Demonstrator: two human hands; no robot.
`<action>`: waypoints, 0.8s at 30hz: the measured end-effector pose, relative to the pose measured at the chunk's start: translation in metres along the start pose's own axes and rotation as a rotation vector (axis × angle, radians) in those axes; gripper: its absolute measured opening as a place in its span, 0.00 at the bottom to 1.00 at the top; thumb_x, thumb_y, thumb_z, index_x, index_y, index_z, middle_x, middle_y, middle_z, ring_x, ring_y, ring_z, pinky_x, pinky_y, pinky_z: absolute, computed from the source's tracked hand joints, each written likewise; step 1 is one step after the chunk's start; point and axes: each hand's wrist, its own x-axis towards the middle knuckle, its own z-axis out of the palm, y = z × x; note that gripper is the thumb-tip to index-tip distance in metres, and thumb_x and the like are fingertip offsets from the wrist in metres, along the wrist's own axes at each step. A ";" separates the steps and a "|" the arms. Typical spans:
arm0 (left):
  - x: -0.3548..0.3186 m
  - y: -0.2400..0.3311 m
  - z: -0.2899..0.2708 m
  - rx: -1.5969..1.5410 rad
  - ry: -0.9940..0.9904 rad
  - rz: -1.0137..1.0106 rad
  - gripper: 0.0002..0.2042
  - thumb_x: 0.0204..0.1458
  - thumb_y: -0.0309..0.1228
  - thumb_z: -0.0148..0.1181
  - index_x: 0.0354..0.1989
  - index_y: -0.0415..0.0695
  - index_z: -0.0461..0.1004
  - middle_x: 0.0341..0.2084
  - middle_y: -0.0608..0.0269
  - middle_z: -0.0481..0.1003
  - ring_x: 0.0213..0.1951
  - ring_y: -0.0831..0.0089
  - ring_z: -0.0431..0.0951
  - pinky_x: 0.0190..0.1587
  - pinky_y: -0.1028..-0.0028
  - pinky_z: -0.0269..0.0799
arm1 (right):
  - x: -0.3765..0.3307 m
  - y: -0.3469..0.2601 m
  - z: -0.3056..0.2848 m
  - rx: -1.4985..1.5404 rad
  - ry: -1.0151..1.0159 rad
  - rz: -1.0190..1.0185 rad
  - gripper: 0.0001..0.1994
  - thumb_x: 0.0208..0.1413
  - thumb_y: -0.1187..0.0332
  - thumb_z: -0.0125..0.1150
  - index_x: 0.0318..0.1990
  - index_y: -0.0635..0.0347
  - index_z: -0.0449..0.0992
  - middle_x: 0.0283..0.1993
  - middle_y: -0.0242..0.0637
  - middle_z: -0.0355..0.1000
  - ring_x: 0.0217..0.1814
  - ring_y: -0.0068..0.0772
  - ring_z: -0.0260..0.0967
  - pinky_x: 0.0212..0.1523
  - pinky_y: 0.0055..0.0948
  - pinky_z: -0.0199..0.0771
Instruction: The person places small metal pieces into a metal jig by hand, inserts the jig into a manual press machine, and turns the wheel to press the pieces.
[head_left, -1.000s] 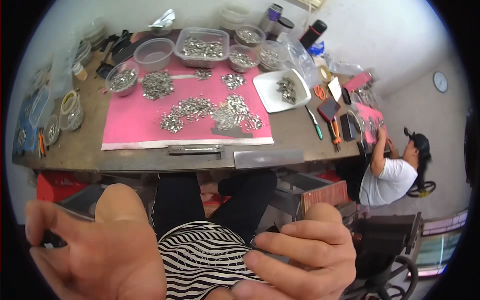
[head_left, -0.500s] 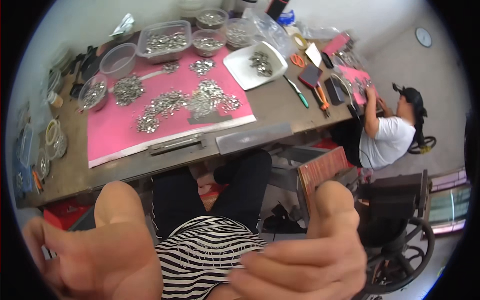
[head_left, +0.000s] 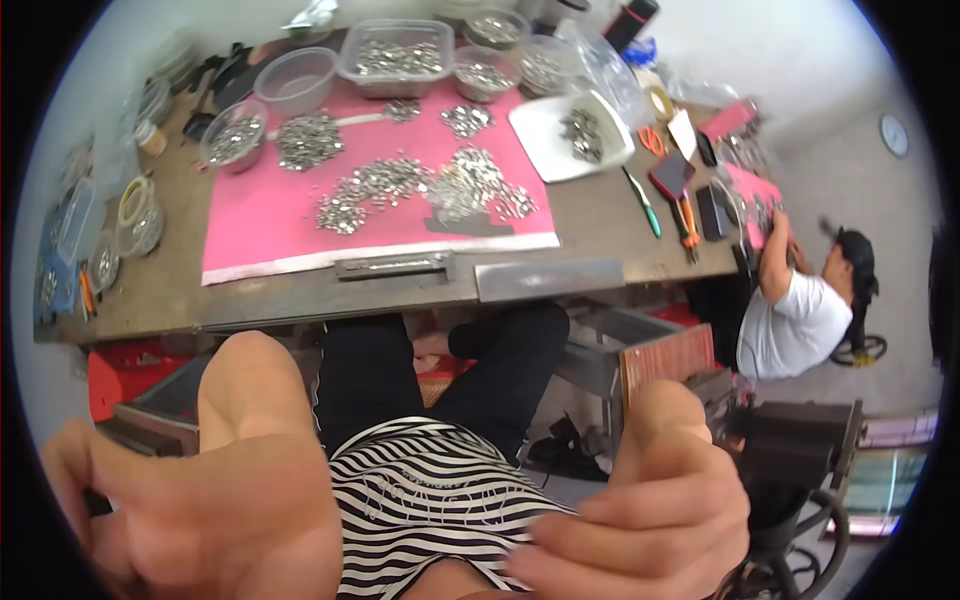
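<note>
The desk (head_left: 600,222), slanted half a second ago, now looks nearly level. Raised and apart before a striped shirt (head_left: 400,532), the left hand (head_left: 225,510) is open, the right hand (head_left: 660,508) loosely curled, any grip unclear. Beyond, small shiny metal pieces (head_left: 388,183) lie heaped on a flat pink mat (head_left: 270,222).

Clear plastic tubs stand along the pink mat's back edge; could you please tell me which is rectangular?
The large tub of metal pieces, right of the round tub without pieces; its straight sides set it apart from its round neighbours.
</note>
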 end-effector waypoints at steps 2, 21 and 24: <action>-0.005 -0.010 -0.015 -0.207 0.137 0.052 0.09 0.55 0.46 0.61 0.38 0.58 0.78 0.33 0.85 0.69 0.42 0.78 0.66 0.52 0.51 0.47 | -0.008 0.017 -0.023 0.227 -0.121 -0.144 0.10 0.49 0.67 0.76 0.33 0.63 0.80 0.28 0.33 0.74 0.28 0.28 0.68 0.25 0.30 0.58; -0.217 -0.077 -0.099 0.500 -0.982 -0.532 0.11 0.47 0.27 0.68 0.39 0.47 0.74 0.43 0.62 0.73 0.48 0.58 0.71 0.59 0.53 0.59 | -0.109 0.424 0.126 -0.534 -0.074 0.613 0.08 0.60 0.71 0.60 0.40 0.64 0.82 0.37 0.53 0.78 0.39 0.55 0.77 0.44 0.46 0.76; -0.221 -0.074 -0.100 0.529 -0.987 -0.563 0.12 0.47 0.25 0.68 0.40 0.46 0.75 0.44 0.60 0.72 0.50 0.56 0.72 0.61 0.50 0.61 | -0.104 0.428 0.138 -0.601 -0.122 0.670 0.08 0.58 0.69 0.61 0.37 0.64 0.82 0.37 0.52 0.78 0.40 0.57 0.77 0.44 0.48 0.75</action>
